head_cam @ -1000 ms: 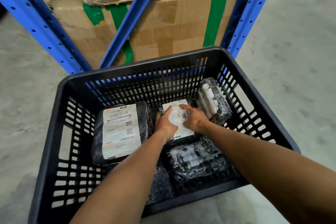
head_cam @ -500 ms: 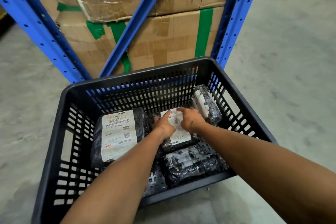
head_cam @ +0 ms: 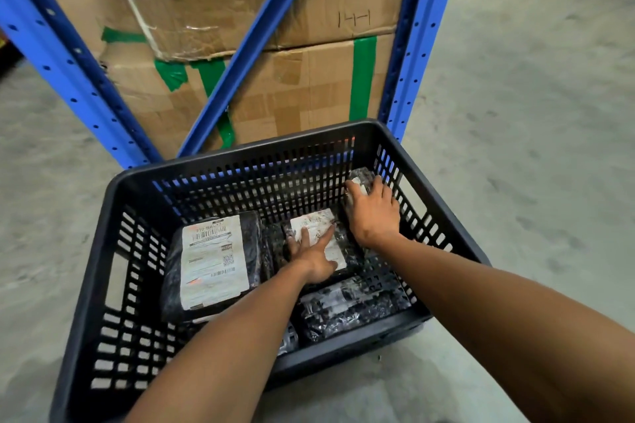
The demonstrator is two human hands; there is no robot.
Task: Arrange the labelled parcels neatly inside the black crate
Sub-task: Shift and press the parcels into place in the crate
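Down in the black crate (head_cam: 113,203), four dark plastic-wrapped parcels are lying or leaning. The large parcel (head_cam: 213,261) with the big white label is lying flat by the crate's left wall. Beside it, near the crate's middle, a smaller labelled parcel (head_cam: 314,237) is sitting under the left hand (head_cam: 314,256), whose fingers are spreading flat on its label, pressing rather than gripping. In the crate's far right corner, a slim parcel (head_cam: 360,182) is leaning against the wall, and the right hand (head_cam: 374,213) is covering it, fingers curling over its top; whether they are truly clamping it I cannot tell. Along the crate's near wall, another dark parcel (head_cam: 347,311) is lying label-down or sideways. Outward from the crate, the concrete floor (head_cam: 515,148) is spreading around, and just behind it a blue rack (head_cam: 415,55) is framing taped cardboard boxes (head_cam: 309,93).
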